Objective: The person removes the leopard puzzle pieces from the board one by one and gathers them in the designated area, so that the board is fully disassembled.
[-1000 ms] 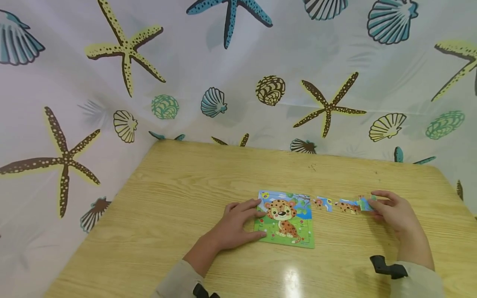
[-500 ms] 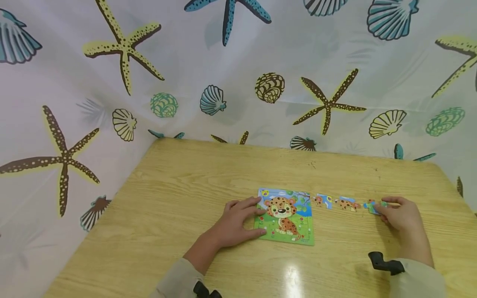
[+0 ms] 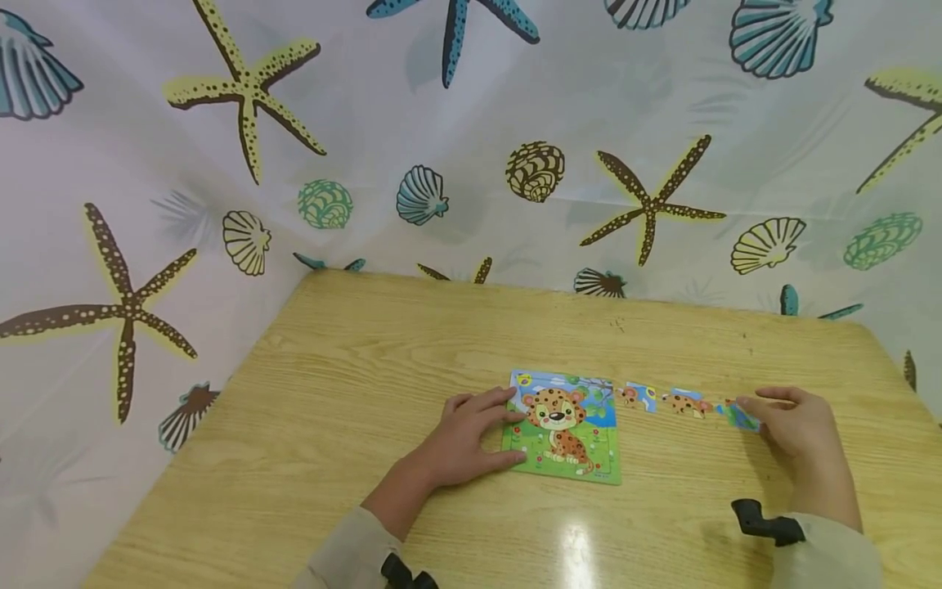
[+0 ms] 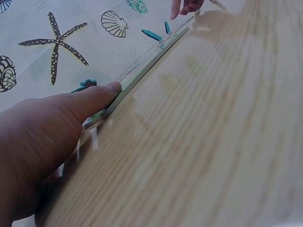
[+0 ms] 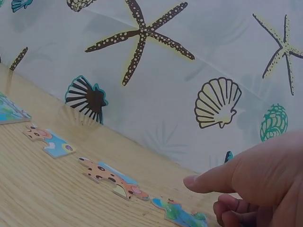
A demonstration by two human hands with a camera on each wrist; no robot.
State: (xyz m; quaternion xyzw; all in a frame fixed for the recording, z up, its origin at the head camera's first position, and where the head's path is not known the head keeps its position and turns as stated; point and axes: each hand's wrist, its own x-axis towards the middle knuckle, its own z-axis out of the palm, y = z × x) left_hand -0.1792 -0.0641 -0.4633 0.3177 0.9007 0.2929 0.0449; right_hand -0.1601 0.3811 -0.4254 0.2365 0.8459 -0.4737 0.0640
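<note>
A square leopard jigsaw puzzle (image 3: 562, 425) in its board lies on the table. The left hand (image 3: 471, 442) rests at its left side, fingertips over the edge. In the left wrist view, its thumb (image 4: 102, 97) lies against the puzzle board's rim (image 4: 147, 66). Right of the board, three loose puzzle pieces form a row: a blue and orange puzzle piece (image 5: 56, 144), a spotted puzzle piece (image 5: 111, 177) and a blue-green puzzle piece (image 5: 177, 212). The right hand (image 3: 798, 425) hovers at the blue-green one, its thumb (image 5: 208, 182) raised above it and other fingers bent.
The wooden table (image 3: 412, 327) runs back to a white cloth (image 3: 471, 131) printed with starfish and shells, which also rises at the left. Black straps (image 3: 767, 523) sit on both sleeves.
The right hand has moved the blue-green puzzle piece to the right end of the row, turned it and loosened its pinch. The left hand has stayed on the board.
</note>
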